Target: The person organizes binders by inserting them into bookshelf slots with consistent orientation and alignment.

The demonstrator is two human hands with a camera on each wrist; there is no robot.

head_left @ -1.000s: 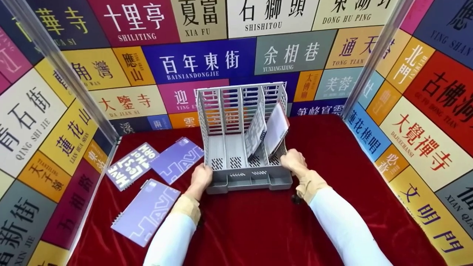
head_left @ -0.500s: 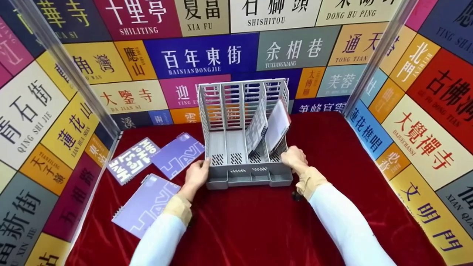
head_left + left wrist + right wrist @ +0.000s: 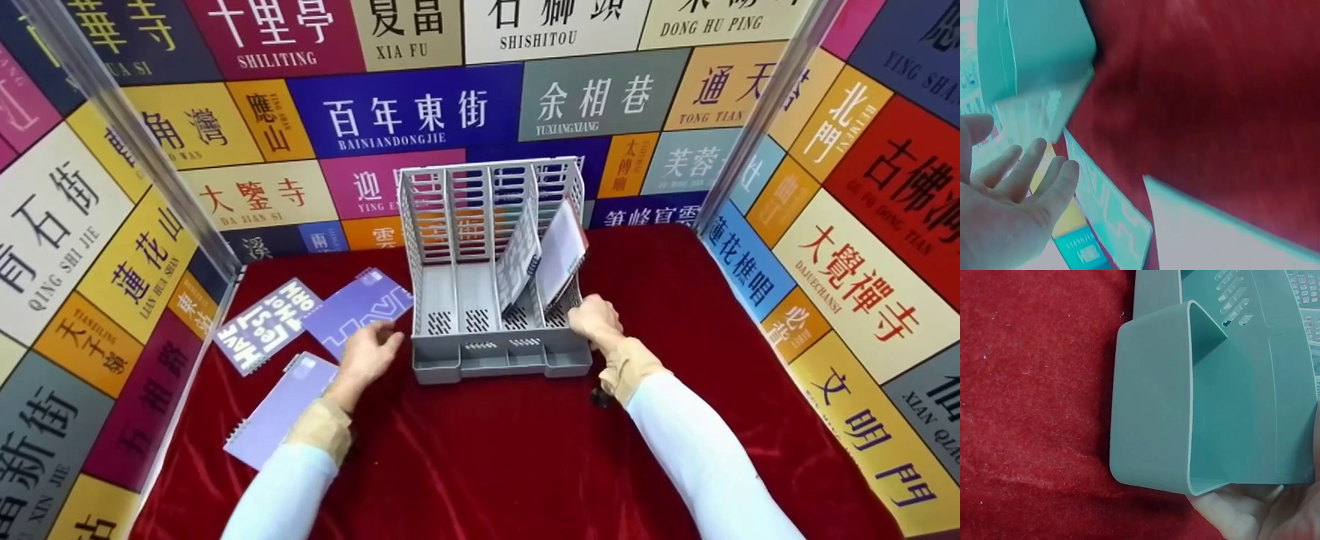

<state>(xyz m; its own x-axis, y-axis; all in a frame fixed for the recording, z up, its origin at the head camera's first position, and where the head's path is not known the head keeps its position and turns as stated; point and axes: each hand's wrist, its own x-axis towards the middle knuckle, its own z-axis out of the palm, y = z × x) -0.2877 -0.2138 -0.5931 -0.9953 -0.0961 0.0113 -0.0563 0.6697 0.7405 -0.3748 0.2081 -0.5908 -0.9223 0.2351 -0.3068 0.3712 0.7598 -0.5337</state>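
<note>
A grey four-slot file rack (image 3: pixel 501 354) stands on the red cloth. My right hand (image 3: pixel 596 319) grips its front right corner; in the right wrist view the fingers (image 3: pixel 1230 514) curl along the outside wall. My left hand (image 3: pixel 367 352) is apart from the rack's left side, fingers spread and holding nothing. It overlaps the edge of a purple spiral notebook (image 3: pixel 334 313) in the head view. Nearer lies another purple notebook (image 3: pixel 281 409), partly hidden by the left forearm. A grey notebook with white lettering (image 3: pixel 268 328) lies farther left.
Inside the rack, a patterned grey notebook (image 3: pixel 517 266) leans in the third slot and a white-faced notebook (image 3: pixel 561 255) in the rightmost one. Sign-covered panels (image 3: pixel 405 112) enclose the back and both sides of the cloth-covered table (image 3: pixel 510 457).
My left hand has let go of the rack's front left corner and moved left toward the purple notebooks. My right hand stays on the rack.
</note>
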